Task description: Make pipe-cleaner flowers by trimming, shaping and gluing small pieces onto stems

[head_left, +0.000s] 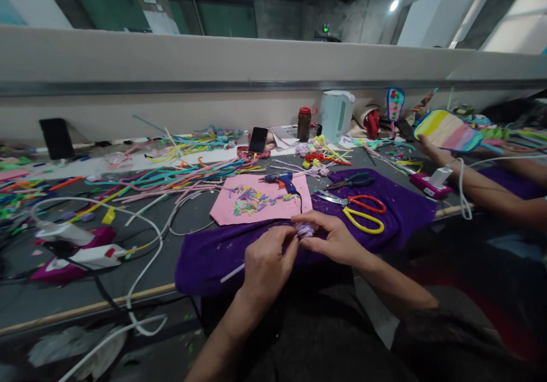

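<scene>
Just above the near edge of the purple cloth [209,251], a small lilac bundle [305,230], which looks like curled pipe cleaner, is pinched between both hands. The fingertips of my left hand [270,259] close on its left side. From the right, the thumb and fingers of my right hand [335,238] grip it, partly covering it. A pale lilac stick [232,272] lies beside my left hand. Beyond the hands, a pink sheet [222,214] bears short coloured pipe-cleaner pieces [252,201] and a blue glue gun [282,181]. Scissors with red and yellow handles [363,211] rest on the cloth.
Dark-handled pliers [350,181] lie behind the scissors. Long pipe cleaners [171,177] spread left. White cables loop near a magenta power strip [100,237]. A kettle [335,114], bottle [303,126] and phone [258,140] stand behind. At right, a co-worker's hand [436,151] holds a striped fan-shaped piece [448,131].
</scene>
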Motion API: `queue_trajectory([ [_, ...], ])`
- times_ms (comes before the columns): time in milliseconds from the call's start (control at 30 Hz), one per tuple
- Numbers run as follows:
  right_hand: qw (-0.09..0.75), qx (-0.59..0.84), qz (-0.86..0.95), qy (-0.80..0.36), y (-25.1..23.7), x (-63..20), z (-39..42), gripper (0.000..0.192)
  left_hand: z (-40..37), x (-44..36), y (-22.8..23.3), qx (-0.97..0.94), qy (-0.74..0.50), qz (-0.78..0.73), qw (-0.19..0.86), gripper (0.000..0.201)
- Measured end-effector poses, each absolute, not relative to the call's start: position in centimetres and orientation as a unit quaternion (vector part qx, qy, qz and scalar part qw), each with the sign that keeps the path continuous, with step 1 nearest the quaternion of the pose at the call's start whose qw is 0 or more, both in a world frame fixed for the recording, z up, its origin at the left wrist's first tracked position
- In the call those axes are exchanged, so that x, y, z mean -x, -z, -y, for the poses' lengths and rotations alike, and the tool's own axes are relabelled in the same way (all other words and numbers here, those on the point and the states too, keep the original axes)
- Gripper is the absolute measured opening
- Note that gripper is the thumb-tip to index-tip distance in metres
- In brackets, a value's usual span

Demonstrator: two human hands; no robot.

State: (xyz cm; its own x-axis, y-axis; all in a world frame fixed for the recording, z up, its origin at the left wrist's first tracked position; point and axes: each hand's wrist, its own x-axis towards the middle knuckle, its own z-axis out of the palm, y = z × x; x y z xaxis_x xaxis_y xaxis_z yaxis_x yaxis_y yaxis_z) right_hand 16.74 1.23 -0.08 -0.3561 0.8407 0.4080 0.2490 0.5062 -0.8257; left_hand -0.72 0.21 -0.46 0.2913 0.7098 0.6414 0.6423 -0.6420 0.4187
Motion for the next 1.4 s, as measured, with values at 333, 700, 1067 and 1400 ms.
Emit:
queue_trajectory([
  [333, 0.436, 0.365, 0.751, -0.336, 0.0, -16.7, -1.0, 0.050, -0.5, 1.6, 0.6, -0.745, -0.461, -0.425, 0.228, 0.009],
  [700, 0.230, 0.613, 0.752, 0.076, 3.8, -28.8, -2.4, 0.039, -1.0, 4.3, 1.7, -0.537, -0.543, -0.432, 0.480, 0.014],
  [1067, 0.141, 0.590, 0.789, 0.092, 5.7, -31.3, -4.2, 0.045, -1.1, 5.0, 0.7, -0.349, -0.531, -0.249, 0.731, 0.032],
  [1400, 0.081, 0.563, 0.820, 0.065, 5.6, -33.6, -5.0, 0.040, -0.8, 5.3, 0.9, -0.241, -0.529, -0.116, 0.806, 0.013],
])
